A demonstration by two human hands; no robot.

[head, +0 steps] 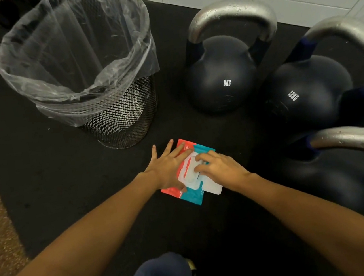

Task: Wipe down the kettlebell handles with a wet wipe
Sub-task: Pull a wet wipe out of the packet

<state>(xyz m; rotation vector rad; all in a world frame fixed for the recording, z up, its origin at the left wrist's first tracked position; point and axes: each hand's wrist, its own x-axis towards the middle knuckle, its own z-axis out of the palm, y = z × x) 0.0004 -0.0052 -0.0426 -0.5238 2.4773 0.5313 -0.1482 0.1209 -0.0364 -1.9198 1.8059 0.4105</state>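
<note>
Red and teal, the wet wipe pack [187, 178] lies flat on the black floor mat [43, 179], just in front of the mesh bin [101, 97]. The left hand [168, 167] presses it with fingers spread straight, while the right hand [219, 167] curls its fingers onto the white flap. Three kettlebells stand to the right: 8KG [221, 74], 12KG [309, 91] and a nearer one [334, 175].

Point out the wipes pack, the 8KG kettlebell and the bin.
wipes pack [192, 197]: head view, teal lower corner.
8KG kettlebell [219, 75]: head view, dark round body.
bin [127, 117]: head view, black mesh wall.
</note>
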